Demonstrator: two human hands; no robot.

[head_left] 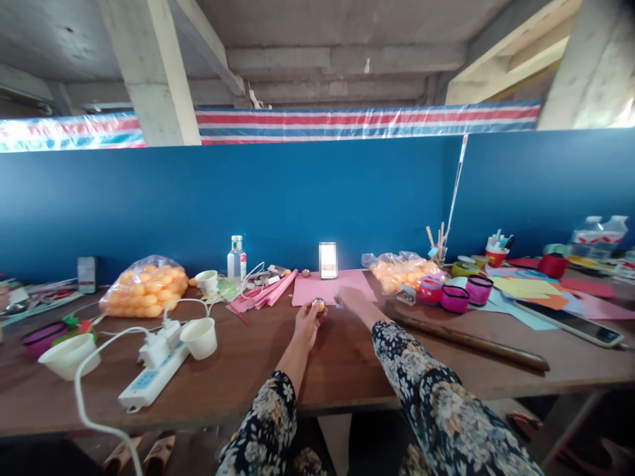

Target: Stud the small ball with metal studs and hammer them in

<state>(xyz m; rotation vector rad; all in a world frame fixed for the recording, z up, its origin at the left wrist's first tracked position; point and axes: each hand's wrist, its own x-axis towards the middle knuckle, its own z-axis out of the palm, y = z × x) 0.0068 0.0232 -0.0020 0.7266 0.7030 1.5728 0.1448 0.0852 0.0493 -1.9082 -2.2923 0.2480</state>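
My left hand (307,321) is closed on a small orange ball (319,304), held just above the brown table (258,370) at the near edge of a pink paper sheet (331,287). My right hand (351,299) lies on that pink sheet, fingers stretched flat, palm down. Both forearms wear dark floral sleeves. A small white card or phone (328,260) stands upright behind the sheet.
A bag of orange balls (145,287) sits at left, another bag (399,271) at right. White cups (200,337), a power strip (155,374) with cable, a bottle (237,258), rolled pink paper (268,291), tape rolls (454,297), a long wooden stick (471,341), coloured papers and a blue partition surround them.
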